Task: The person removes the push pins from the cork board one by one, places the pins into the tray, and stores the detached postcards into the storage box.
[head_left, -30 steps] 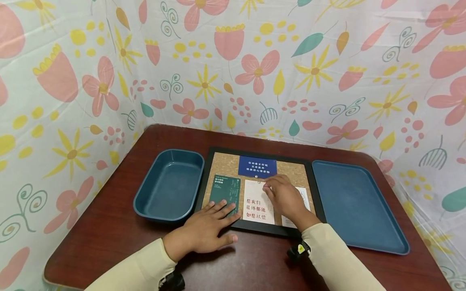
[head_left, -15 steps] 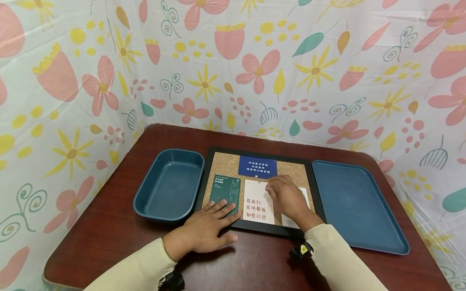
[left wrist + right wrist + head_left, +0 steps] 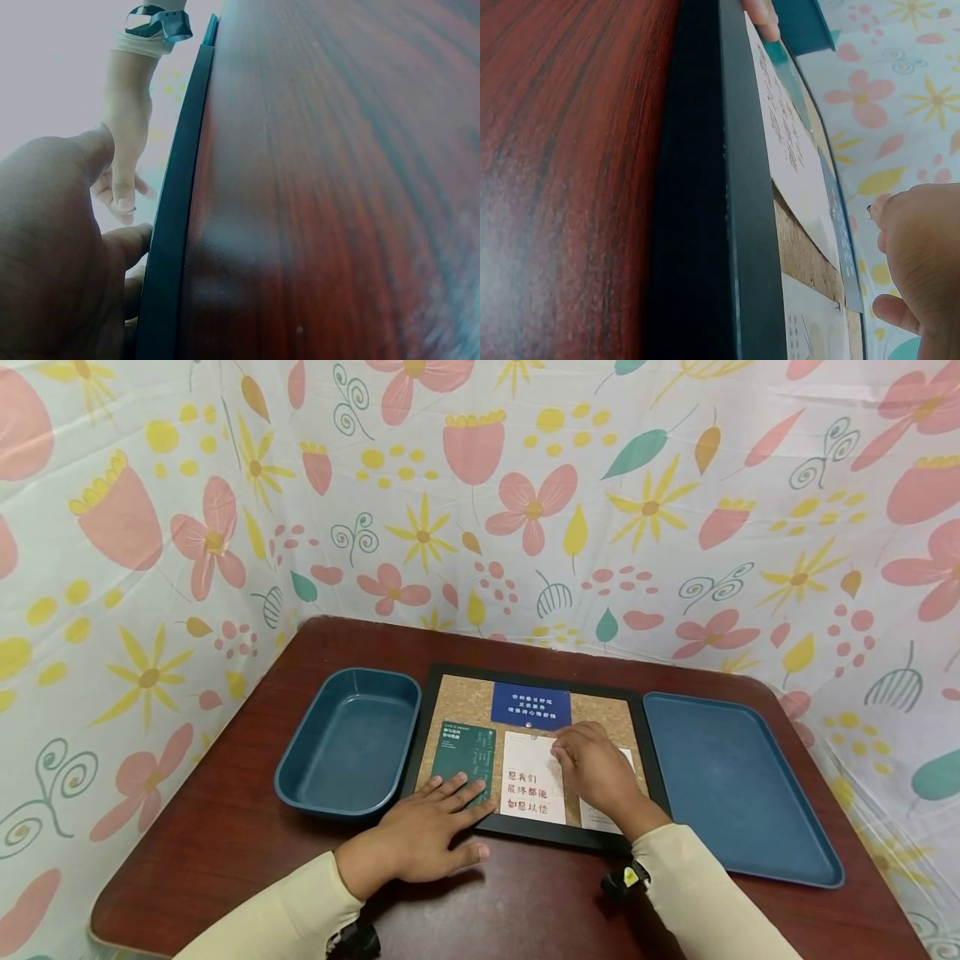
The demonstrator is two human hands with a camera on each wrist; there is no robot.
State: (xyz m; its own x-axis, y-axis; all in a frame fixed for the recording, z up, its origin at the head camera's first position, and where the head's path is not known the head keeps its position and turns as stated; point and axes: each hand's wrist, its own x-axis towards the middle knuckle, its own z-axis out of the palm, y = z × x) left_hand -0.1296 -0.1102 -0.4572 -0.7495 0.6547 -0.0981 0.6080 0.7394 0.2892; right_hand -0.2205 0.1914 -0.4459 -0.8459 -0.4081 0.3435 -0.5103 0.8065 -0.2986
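Observation:
A black-framed corkboard (image 3: pixel 457 693) lies on the table. Pinned to it are a blue card (image 3: pixel 517 703), a green card (image 3: pixel 457 752), a white card with red writing (image 3: pixel 525 777) and another white card (image 3: pixel 600 818) at the right, partly hidden by my right hand. My left hand (image 3: pixel 420 839) lies with fingers spread over the green card's lower end and the board's near edge. Just over the red-lettered card's right side, my right hand (image 3: pixel 596 768) pinches what looks like a tiny thumbtack (image 3: pixel 869 212), its tip poking from the fingertips. Small tacks show on the cards.
A deep blue tub (image 3: pixel 285 768) stands left of the corkboard. To the right lies a flat blue tray (image 3: pixel 750 785), close beside the frame. A flowered curtain (image 3: pixel 465 527) hangs behind the dark red wooden table (image 3: pixel 225 827).
My right hand has shifted slightly to the right across the board, fingers still pinched. The left hand and the cards have stayed in place.

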